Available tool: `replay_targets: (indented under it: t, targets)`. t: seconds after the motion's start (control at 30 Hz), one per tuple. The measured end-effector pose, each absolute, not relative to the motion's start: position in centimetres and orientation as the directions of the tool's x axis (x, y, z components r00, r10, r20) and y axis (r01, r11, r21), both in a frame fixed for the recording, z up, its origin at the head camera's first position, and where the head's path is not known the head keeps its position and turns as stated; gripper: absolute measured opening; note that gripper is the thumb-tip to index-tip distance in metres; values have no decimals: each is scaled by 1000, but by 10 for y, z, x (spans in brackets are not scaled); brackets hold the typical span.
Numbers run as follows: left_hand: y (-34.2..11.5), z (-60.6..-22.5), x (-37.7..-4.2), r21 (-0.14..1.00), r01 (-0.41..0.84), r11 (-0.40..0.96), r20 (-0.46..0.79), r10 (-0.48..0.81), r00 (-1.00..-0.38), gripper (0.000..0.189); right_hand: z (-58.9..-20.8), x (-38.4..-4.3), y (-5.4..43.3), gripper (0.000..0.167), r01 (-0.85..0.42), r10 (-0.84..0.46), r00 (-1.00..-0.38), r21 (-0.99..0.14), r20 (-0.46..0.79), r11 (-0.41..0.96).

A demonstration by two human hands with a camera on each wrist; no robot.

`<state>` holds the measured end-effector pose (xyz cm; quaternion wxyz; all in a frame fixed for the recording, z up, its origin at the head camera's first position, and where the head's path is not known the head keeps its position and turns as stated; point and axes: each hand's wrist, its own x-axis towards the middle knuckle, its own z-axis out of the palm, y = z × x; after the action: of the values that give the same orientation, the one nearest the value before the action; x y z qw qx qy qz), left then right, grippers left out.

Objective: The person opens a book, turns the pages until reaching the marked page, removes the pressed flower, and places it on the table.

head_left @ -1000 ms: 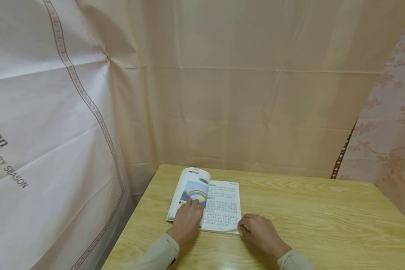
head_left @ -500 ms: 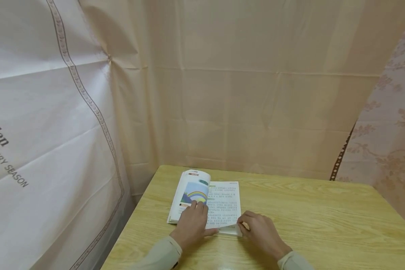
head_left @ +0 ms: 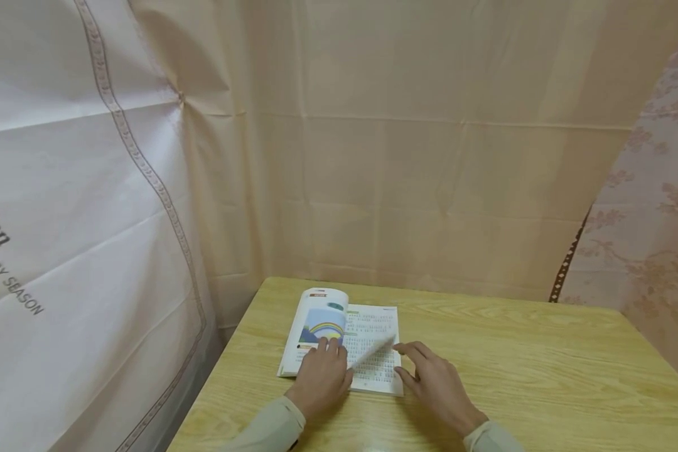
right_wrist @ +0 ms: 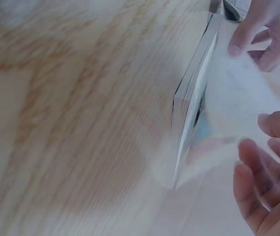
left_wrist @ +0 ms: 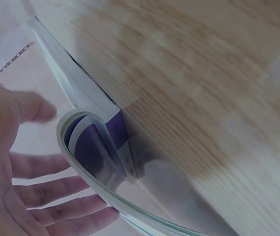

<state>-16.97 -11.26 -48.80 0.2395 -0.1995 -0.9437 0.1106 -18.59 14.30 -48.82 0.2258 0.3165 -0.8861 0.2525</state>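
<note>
An open book (head_left: 373, 361) lies on the table, its left pages bowed upward and showing a rainbow picture (head_left: 324, 323). My left hand (head_left: 321, 371) rests on those left pages with its fingers extended. In the left wrist view, the fingers (left_wrist: 63, 194) lie along the curved page block (left_wrist: 88, 152), with the thumb above it. On the right side, a single page (head_left: 373, 353) stands lifted, curling toward the left. My right hand (head_left: 432, 380) is at the book's right edge, fingertips right at the lifted page and thumb apart from them. The page is blurred in the right wrist view.
The wooden table (head_left: 520, 370) extends to the right of the book. A beige cloth (head_left: 384, 188) hangs behind it, a white printed cloth (head_left: 90, 251) at the left and a floral cloth (head_left: 650, 238) at the right.
The right page's lower corner, pinched by my right hand half a second ago, has risen and swung left. My right fingers have spread and moved slightly up. The left hand shifted slightly right earlier.
</note>
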Motion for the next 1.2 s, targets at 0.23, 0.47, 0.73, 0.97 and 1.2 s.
replay_targets:
  t: [0.23,0.47,0.73,0.97,1.2]
  targets:
    - [-117,-489,-173,-196,320,927,432,375,-820,56,-492,-185,143,34,-640,-471,-743,-299,476,708]
    - [-122,-487,-175,-100,370,924,514,366,-776,87,-496,-184,144,24,-647,-507,-741,-266,441,714]
    - [-127,-484,-179,-241,340,909,566,416,-711,40,-499,-184,144,15,-654,-544,-746,-268,384,707]
    - [-131,-483,-182,-358,318,878,582,476,-659,13,-501,-185,144,15,-650,-547,-746,-237,380,722]
    - [-134,-483,-179,-355,327,876,560,479,-676,16,-502,-187,144,15,-640,-534,-752,-238,387,730]
